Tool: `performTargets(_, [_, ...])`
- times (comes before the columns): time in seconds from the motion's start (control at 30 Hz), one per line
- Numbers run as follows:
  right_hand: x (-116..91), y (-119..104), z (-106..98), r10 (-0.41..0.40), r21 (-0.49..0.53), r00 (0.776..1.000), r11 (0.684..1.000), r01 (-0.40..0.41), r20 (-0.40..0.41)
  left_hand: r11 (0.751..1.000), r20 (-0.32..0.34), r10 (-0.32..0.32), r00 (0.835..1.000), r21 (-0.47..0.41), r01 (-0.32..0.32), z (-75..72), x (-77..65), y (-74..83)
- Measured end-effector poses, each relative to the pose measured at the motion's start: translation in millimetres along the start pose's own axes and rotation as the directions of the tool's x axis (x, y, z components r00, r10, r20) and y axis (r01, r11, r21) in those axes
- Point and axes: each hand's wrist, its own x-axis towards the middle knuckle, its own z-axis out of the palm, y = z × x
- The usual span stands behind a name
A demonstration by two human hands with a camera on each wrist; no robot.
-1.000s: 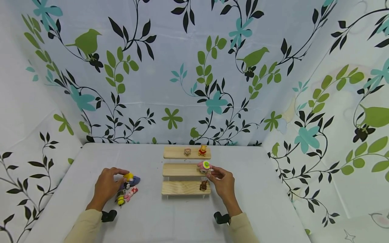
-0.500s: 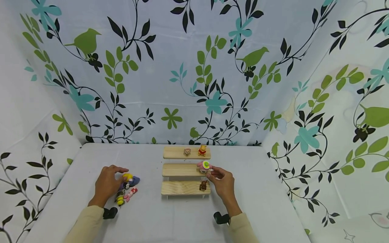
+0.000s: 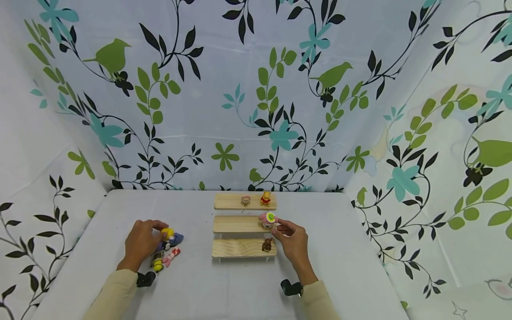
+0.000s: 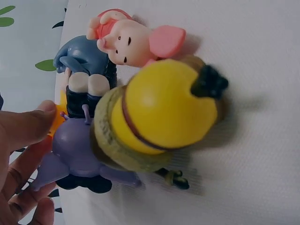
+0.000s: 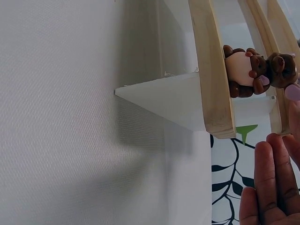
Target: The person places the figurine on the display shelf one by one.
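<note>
My right hand [image 3: 294, 240] pinches a pink figurine with a yellow-green round patch [image 3: 270, 218] at the right end of the middle wooden shelf [image 3: 236, 224]. Fingers show at the right edge of the right wrist view, beside a brown figurine [image 5: 253, 70] on the front shelf [image 3: 240, 249]. My left hand [image 3: 140, 242] holds a yellow-orange figurine [image 4: 58, 119] between thumb and fingers, mostly hidden in the left wrist view. Around it lie a purple figurine [image 4: 77, 145], a blue donkey figurine [image 4: 84, 56], a pink pig figurine [image 4: 133, 42] and a yellow-headed figurine [image 4: 164, 103].
On the back shelf [image 3: 228, 202] stand a small light-brown figurine [image 3: 246, 201] and a red-and-yellow bear figurine [image 3: 266, 199]. The shelves rise in steps on a white-covered table [image 3: 224, 293]. A leaf-patterned cloth [image 3: 180, 115] hangs behind the table.
The left hand shifts only slightly beside the figurine pile. The right hand stays at the middle shelf with the pink figurine; the whole view drifts a little.
</note>
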Motion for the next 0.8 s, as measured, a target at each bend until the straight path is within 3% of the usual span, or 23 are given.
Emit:
performTargets(0.3, [0.3, -1.2, -0.3, -0.005, 0.005, 1.0, 1.0, 0.005, -0.004, 0.997, -0.128, 0.075, 0.989, -0.009, -0.077, -6.0, 3.0, 15.5])
performTargets(0.8, [-0.6, -2.2, -0.7, -0.012, 0.01, 1.0, 1.0, 0.012, 0.0, 0.988, -0.209, 0.136, 0.968, -0.048, -0.15, -25.1, 6.9, 67.7])
